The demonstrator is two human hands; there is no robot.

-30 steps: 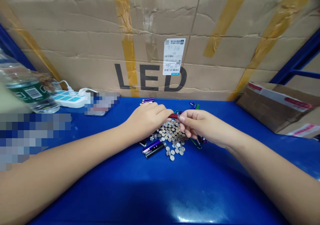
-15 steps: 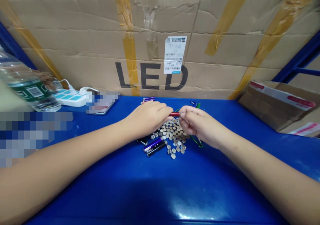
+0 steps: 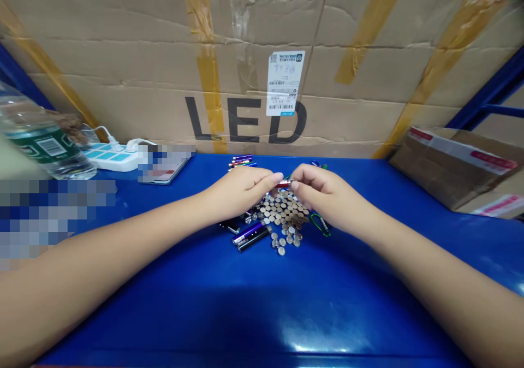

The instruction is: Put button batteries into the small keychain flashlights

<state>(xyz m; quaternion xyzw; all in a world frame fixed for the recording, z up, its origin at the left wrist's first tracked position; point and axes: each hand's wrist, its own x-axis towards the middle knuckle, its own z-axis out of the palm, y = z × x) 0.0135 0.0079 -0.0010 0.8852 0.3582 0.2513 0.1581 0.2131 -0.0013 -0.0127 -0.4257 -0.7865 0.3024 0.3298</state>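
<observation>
Head view: at the middle of the frame the left hand (image 3: 248, 192) closes narrowly around a red tube (image 3: 282, 184), and the right hand (image 3: 323, 190) pinches its metal right end between thumb and fingers, so both hold the same piece above a pile of small silvery discs (image 3: 286, 207). As a judgement, handling of this one tube is under way and unfinished, since neither hand has let go; whether anything sits inside it cannot be told. The tubes lying about are out of the hands, and whether they are finished or waiting does not show. Counted: one red tube held; one purple tube (image 3: 248, 233) and one black tube (image 3: 254, 239) side by side just below centre; one dark tube (image 3: 230, 226) left of them, partly hidden by the left hand; at least three tubes in a cluster (image 3: 242, 159) behind that hand. The discs number several dozen, too overlapped for an exact count. One green carabiner (image 3: 320, 224) lies right of the pile. Farther out are one bottle (image 3: 47, 138) and one power strip (image 3: 110, 158) at left, and one small carton (image 3: 450, 163) at right.
</observation>
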